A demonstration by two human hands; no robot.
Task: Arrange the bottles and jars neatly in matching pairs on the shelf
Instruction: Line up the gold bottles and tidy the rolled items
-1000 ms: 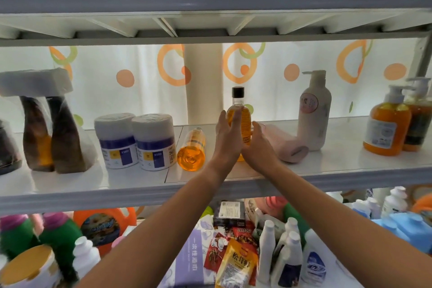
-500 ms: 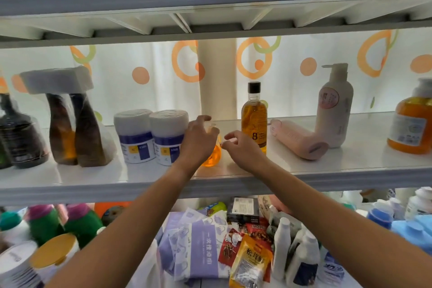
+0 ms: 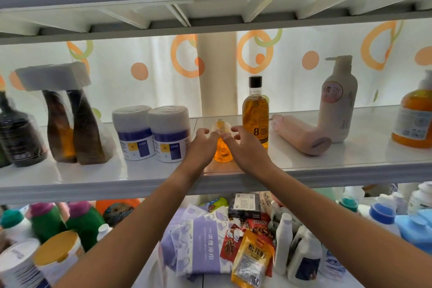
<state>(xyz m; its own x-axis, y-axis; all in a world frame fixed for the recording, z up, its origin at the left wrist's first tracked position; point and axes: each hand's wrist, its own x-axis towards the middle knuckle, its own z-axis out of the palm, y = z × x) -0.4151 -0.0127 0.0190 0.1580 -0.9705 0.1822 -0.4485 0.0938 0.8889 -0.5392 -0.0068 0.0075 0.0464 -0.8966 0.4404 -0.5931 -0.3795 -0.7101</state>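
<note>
Your left hand [image 3: 201, 145] and right hand [image 3: 244, 148] reach onto the middle shelf [image 3: 327, 173], fingers curled in round either side of a fallen amber bottle [image 3: 222, 154]. It lies on its side near the front edge, base toward you and neck pointing away. How firmly you hold it cannot be told.

The bottle looks like smooth clear plastic full of liquid: probably fairly heavy for its size, stiff, slippery and apt to roll. Take it round the middle of the body, not the neck.

Its match, an upright amber bottle [image 3: 255, 119], stands just right of your right hand and could be knocked. Two white jars [image 3: 169, 133] stand just left of your left hand. Farther right, a pink bottle [image 3: 301, 134] lies on its side.
</note>
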